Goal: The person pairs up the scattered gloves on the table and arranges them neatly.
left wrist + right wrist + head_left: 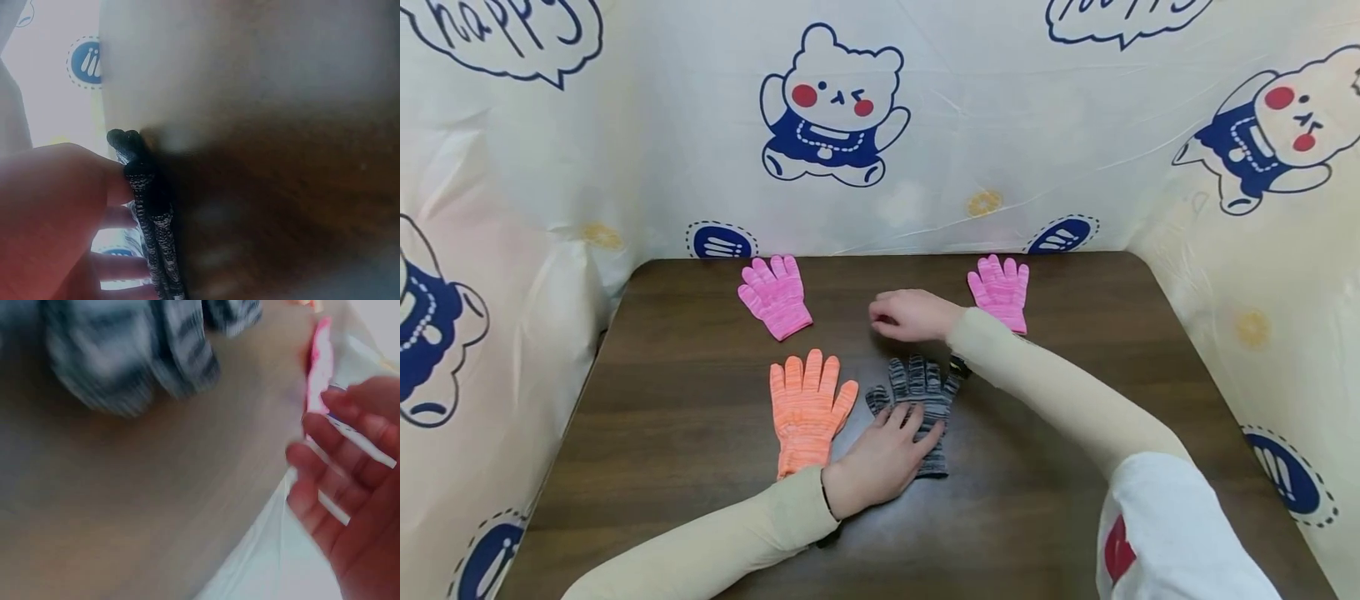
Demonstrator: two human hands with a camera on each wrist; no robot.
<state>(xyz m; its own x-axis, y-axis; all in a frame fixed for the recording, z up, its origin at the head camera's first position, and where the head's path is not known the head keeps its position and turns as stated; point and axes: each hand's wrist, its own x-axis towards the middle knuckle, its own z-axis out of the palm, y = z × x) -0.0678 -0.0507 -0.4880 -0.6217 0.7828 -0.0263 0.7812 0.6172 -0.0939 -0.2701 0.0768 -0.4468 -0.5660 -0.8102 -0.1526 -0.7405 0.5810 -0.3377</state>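
A dark grey and black knitted glove (931,400) lies on the brown table, its fingers toward the far side. On its palm rests my left hand (880,458), fingers spread. The left wrist view shows that hand (62,212) against the glove's side (153,212). Beyond the glove's fingertips my right hand (913,315) hovers over the table, fingers loosely bent and holding nothing. In the right wrist view the same hand (356,462) has its fingers half curled, with the blurred grey glove (119,356) apart from it. An orange glove (807,404) lies just left of the grey one.
Two pink gloves lie near the table's far edge, one at the left (775,298) and one at the right (1004,287), partly behind my right sleeve. A white printed sheet (940,167) surrounds the table (685,400) at the back and sides.
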